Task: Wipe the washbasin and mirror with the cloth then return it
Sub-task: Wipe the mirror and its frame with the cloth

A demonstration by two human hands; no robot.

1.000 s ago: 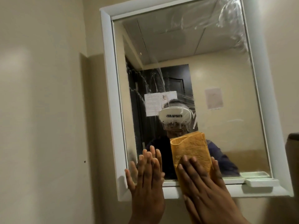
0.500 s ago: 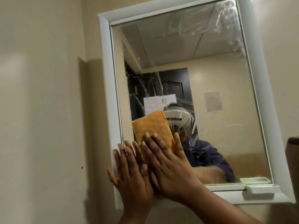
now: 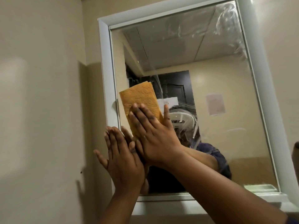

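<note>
- Since a second ago we have swept the cloth (image 3: 140, 105) from the lower middle of the mirror (image 3: 210, 78) across to its left side and higher up the glass; half a second ago it was already left of centre, and now it stands a little higher again.
- Our right hand (image 3: 155, 139) lies flat on the lower half of the cloth, fingers straight and spread, pressing it against the glass; the thumb points up along the cloth's right edge.
- That orange cloth is folded into a tall rectangle, tilted slightly, its left edge just beside the left rail of the white frame (image 3: 105, 75).
- Our left hand (image 3: 123, 160) is also flat, fingers straight and together, palm toward the mirror at its lower left corner; the fingertips reach the inner edge of the frame, and the thumb sticks out to the left over the wall (image 3: 40, 110).
- We cannot tell whether the left palm actually touches the glass or only hovers near it.
- Our right forearm crosses the lower part of the mirror from the bottom right, above the left wrist.
- Streaky smears show on the glass at the upper right, and thinner ones run down the middle near the dark reflected door.
- A narrow white ledge (image 3: 262, 190) runs along the bottom right of the frame.
- At the far right edge a dark object is partly in view; we cannot tell what it is.
</note>
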